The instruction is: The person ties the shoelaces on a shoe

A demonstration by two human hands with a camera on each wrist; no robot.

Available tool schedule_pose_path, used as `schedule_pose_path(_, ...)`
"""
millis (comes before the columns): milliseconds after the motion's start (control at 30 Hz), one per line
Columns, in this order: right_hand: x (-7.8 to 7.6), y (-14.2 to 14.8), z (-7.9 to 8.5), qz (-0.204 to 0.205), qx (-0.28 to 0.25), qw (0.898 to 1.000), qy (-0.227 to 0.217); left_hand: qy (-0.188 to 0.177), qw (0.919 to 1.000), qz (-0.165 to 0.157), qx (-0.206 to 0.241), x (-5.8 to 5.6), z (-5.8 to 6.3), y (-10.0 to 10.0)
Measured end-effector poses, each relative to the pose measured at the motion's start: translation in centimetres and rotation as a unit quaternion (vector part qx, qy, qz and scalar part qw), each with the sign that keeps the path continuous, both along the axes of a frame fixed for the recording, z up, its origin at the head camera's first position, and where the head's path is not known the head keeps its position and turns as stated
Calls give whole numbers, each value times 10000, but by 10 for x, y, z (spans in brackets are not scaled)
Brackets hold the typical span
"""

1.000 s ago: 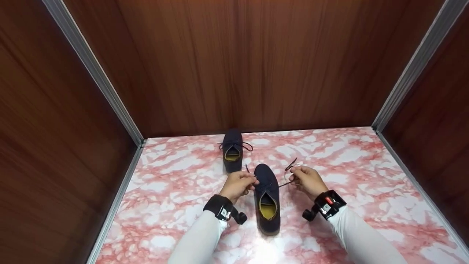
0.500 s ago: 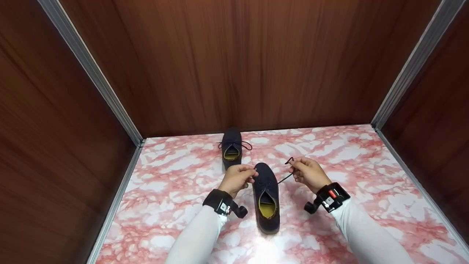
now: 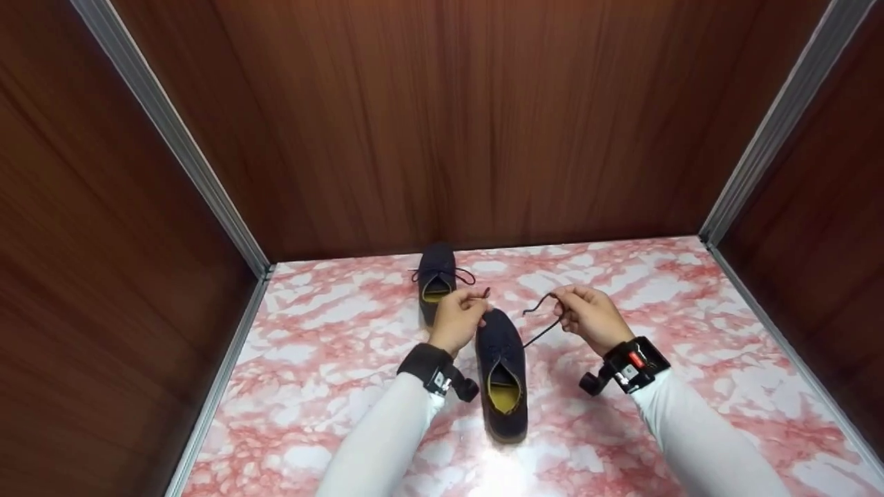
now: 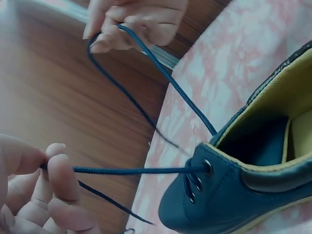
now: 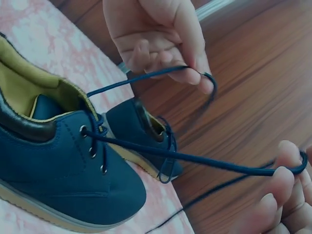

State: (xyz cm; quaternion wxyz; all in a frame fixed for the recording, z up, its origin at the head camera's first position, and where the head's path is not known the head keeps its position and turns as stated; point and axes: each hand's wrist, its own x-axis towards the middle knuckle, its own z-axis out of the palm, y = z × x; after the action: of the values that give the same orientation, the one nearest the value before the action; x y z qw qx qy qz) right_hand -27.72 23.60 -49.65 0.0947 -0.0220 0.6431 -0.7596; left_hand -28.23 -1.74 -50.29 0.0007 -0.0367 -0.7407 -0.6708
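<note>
A dark navy lace-up shoe (image 3: 502,338) with a yellow lining stands on the table, toe pointing away from me. My left hand (image 3: 459,319) is over the left of its toe and pinches the left lace (image 4: 126,170) between thumb and fingers. That lace runs taut from the top eyelet, its tail hanging past the fingers. To the right of the shoe, my right hand (image 3: 587,319) pinches the right lace (image 5: 195,158), which stretches from the shoe's other side. Its loose end bends over the fingers and dangles leftward. Both hands are raised above the tabletop.
A matching shoe (image 3: 436,259), its lace tied in a bow, stands behind and to the left, near the back wall. Brown wood-grain panels (image 3: 442,124) with grey metal corner strips enclose the red-and-white marbled table (image 3: 311,400) on three sides.
My left hand has moved forward and slightly right, still pinching its lace. The right hand has risen a little forward and right, and its lace's loose end now hangs toward the left.
</note>
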Motion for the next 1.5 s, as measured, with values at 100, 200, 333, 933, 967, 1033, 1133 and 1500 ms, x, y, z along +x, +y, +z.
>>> schedule_pose_path(100,0,2,0,-43,4,10000,72,369,9987,-167,-317,-2,3,10)
schedule_pose_path(200,-1,6,0,-87,254,9996,126,566,9940,-393,-847,-1,2,16)
schedule_pose_path(333,-3,12,0,-231,843,9960,183,433,9843,-633,-1592,2,-7,15)
schedule_pose_path(933,-13,3,19,-1196,2659,9448,1495,-233,9818,-1482,-1161,1,-32,10)
schedule_pose_path(967,-14,1,20,-1192,2693,9433,1531,-259,9819,-1554,-1051,1,-33,10)
schedule_pose_path(1033,-15,-2,22,-1171,2733,9412,1606,-273,9816,-1716,-796,1,-34,11)
schedule_pose_path(1133,-18,-10,28,-1077,2756,9390,1750,-206,9807,-1839,-630,1,-36,14)
schedule_pose_path(1500,-28,-54,51,527,2848,9292,2297,416,9790,-1022,-1716,4,-39,29)
